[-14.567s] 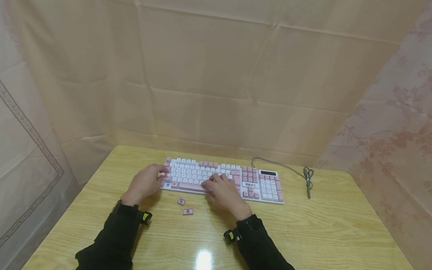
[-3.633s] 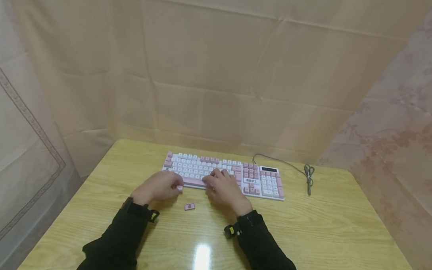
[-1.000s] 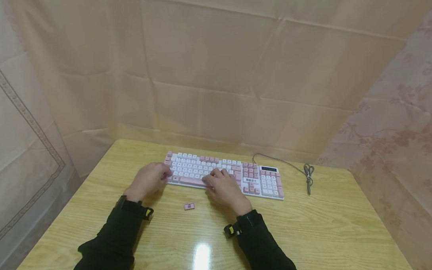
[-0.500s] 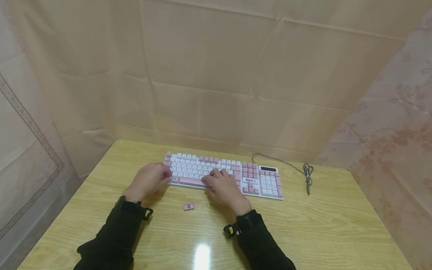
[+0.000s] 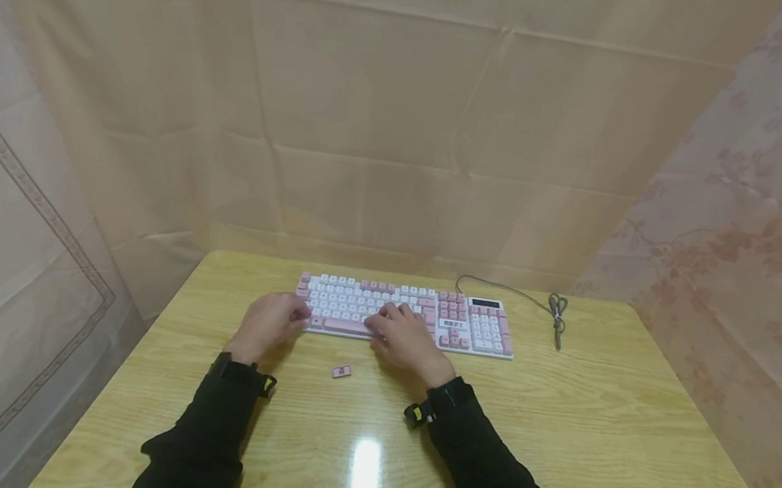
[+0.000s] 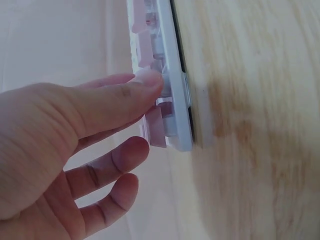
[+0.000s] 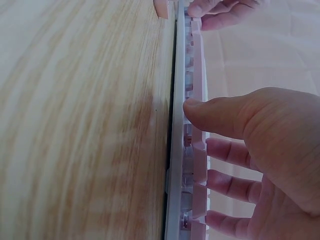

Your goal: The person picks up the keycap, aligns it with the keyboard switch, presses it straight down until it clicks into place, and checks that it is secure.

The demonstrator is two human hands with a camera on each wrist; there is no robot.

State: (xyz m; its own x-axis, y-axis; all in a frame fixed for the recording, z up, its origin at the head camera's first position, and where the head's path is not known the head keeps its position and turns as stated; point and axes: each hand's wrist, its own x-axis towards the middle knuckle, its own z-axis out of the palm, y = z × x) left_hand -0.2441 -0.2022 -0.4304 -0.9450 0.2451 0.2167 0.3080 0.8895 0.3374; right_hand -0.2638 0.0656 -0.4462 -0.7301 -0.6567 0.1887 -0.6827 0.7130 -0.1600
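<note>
A pink and white keyboard (image 5: 340,298) lies near the table's back edge. At its front left corner is my left hand (image 5: 268,326); in the left wrist view its thumb and index finger pinch a keycap in the bottom row, mostly hidden behind the thumb. Beside the thumb sits another pink keycap (image 6: 155,127). My right hand (image 5: 405,345) rests on the keyboard right of the space bar's middle, its thumb (image 7: 215,115) against the front side and its other fingers over the keys. One loose pink keycap (image 5: 341,371) lies on the table in front, underside up.
The keyboard's cable (image 5: 502,284) runs along the back to a tied bundle (image 5: 557,314) at the right. A wooden table (image 5: 585,423) carries everything, with a bright light reflection near its front. Beige cloth (image 5: 369,128) hangs behind it.
Two loose keycaps lay in front earliest; my left hand took one, held it before the keyboard, then moved left to the corner. Over the last second both hands have stayed nearly still.
</note>
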